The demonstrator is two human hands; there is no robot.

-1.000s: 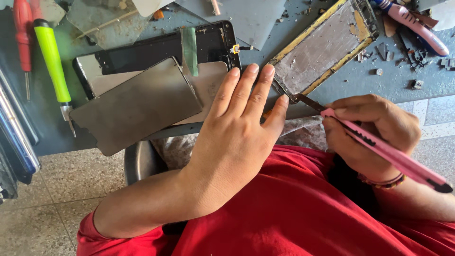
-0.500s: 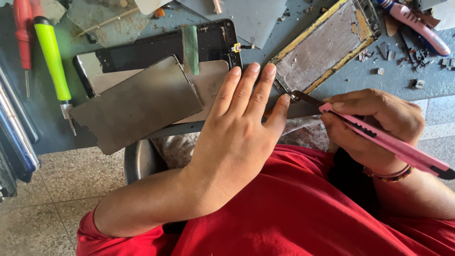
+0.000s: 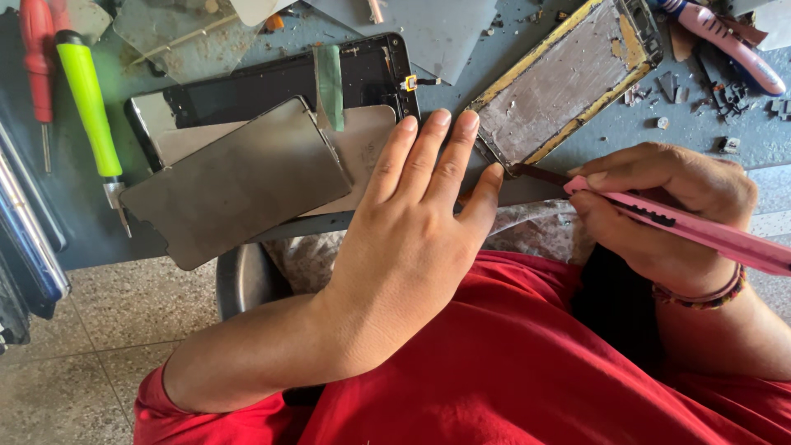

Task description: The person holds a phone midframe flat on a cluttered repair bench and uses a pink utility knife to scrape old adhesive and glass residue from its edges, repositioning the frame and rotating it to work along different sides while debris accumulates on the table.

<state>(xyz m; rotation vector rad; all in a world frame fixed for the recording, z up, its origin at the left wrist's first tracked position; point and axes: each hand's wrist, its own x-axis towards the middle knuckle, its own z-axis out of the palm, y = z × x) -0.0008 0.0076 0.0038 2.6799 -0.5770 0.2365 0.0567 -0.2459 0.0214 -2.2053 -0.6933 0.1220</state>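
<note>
My left hand (image 3: 412,231) lies flat with fingers spread, its fingertips near the lower corner of a metal phone frame (image 3: 568,78) with yellowish glue along its edges. My right hand (image 3: 659,206) grips a pink utility knife (image 3: 684,227); the blade tip touches the frame's lower corner beside my left little finger. A grey metal back plate (image 3: 235,181) lies left of my left hand, over a beige panel (image 3: 362,144) and a black opened phone body (image 3: 272,82) with a green strip (image 3: 329,74).
A green-handled screwdriver (image 3: 86,107) and a red-handled tool (image 3: 37,58) lie at the left. Pink-handled pliers (image 3: 725,41) and several small scraps sit at the top right. Stacked phones (image 3: 25,247) line the left edge. Tiled floor shows below the table.
My right hand with the knife has shifted slightly left, bringing the blade tip to the frame's corner. My left hand stays in place.
</note>
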